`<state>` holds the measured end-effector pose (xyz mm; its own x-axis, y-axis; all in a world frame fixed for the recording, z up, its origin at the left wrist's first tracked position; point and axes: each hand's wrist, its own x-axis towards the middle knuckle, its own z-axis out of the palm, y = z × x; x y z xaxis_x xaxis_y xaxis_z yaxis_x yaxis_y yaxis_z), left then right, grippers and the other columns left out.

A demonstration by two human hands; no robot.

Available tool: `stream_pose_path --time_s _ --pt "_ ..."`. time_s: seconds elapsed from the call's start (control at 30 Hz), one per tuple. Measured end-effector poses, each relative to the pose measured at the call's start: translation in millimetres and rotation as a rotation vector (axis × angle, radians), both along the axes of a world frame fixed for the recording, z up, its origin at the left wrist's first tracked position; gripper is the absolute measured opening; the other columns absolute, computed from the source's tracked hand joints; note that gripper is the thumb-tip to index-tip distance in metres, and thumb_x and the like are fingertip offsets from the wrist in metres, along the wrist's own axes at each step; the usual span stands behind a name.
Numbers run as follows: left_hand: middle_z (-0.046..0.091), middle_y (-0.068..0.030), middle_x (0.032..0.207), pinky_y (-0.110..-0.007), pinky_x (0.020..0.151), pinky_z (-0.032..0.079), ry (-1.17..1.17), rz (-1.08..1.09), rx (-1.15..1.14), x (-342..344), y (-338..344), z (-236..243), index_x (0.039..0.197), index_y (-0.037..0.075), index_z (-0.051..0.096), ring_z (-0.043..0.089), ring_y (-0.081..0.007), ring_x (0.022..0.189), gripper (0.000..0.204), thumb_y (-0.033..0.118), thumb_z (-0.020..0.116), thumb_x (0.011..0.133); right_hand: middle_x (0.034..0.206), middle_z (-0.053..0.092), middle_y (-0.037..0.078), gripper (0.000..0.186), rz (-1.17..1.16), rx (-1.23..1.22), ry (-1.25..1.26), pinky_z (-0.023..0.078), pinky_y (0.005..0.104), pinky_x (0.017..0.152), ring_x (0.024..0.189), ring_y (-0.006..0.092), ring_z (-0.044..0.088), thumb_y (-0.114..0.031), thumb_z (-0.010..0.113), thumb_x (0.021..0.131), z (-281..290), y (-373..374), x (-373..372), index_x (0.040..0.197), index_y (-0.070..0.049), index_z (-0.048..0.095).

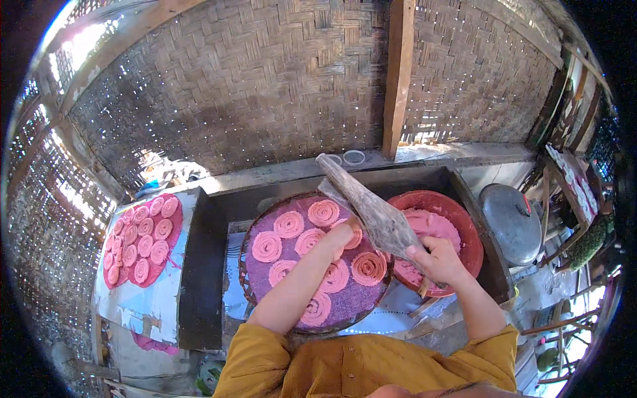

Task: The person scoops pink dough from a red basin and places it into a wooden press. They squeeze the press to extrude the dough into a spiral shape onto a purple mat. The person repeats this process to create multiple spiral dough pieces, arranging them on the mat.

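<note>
Wood (371, 211) looks heavy and stiff (probably best held at both ends). Right hand (439, 261) grasps its near end; left hand's grip is hidden, so I cannot tell.

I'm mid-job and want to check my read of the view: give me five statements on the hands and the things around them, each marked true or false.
1. The right hand grips a grey-brown wooden tool. True.
2. Pink spirals lie on the round tray. True.
3. The red basin stands left of the round tray. False: it stands to the tray's right.
4. The left hand is inside the red basin. False: it is over the round tray, partly hidden by the wooden tool.
5. More pink spirals lie at the far left, outside the dark trough. True.
</note>
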<state>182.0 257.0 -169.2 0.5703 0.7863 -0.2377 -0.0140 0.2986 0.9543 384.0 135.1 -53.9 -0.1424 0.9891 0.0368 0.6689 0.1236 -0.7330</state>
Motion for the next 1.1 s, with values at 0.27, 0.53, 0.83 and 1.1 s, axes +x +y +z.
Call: stream_pose_path --time_s 0.27,0.53,0.83,1.1 --pt "0.061 -0.0054 0.098 -0.036 0.078 0.037 -0.049 0.103 0.013 -27.7 -17.4 -1.4 0.11 0.014 0.055 0.055 -0.021 0.09 0.045 0.047 0.038 0.084 0.062 0.056 0.016 0.039 -0.003 -0.027 0.078 0.044 0.034 0.058 0.059 0.0194 0.057 -0.036 0.055 0.079 -10.2 8.4 -16.1 0.085 0.002 0.06" --pt "0.059 -0.0134 0.098 -0.037 0.087 0.034 0.657 0.261 0.262 -49.7 -65.6 -3.4 0.094 0.008 0.063 0.052 -0.0301 0.095 0.053 0.053 0.038 0.082 0.064 0.057 0.013 0.035 -0.068 0.039 0.178 0.043 0.0315 0.058 0.061 0.0152 0.053 -0.031 0.053 0.081 -29.4 -2.8 0.9 0.085 0.003 0.06" --pt "0.038 -0.0098 0.123 -0.051 0.089 0.022 0.881 0.119 0.556 -42.7 -100.0 9.2 0.086 0.019 0.067 0.031 -0.0323 0.111 0.05 0.057 0.035 0.081 0.064 0.055 0.002 0.028 -0.111 0.022 0.409 0.04 0.0258 0.055 0.062 0.0073 0.048 -0.022 0.051 0.082 -29.7 -36.5 23.0 0.079 0.005 0.057" --pt "0.036 -0.0101 0.124 -0.051 0.089 0.023 0.983 0.079 0.672 -45.9 -108.3 12.9 0.098 0.021 0.064 0.03 -0.0334 0.111 0.049 0.054 0.031 0.084 0.061 0.053 0.001 0.027 -0.206 0.004 0.514 0.038 0.0255 0.053 0.062 0.0068 0.047 -0.022 0.05 0.083 -34.3 -73.4 44.7 0.075 0.004 0.057"
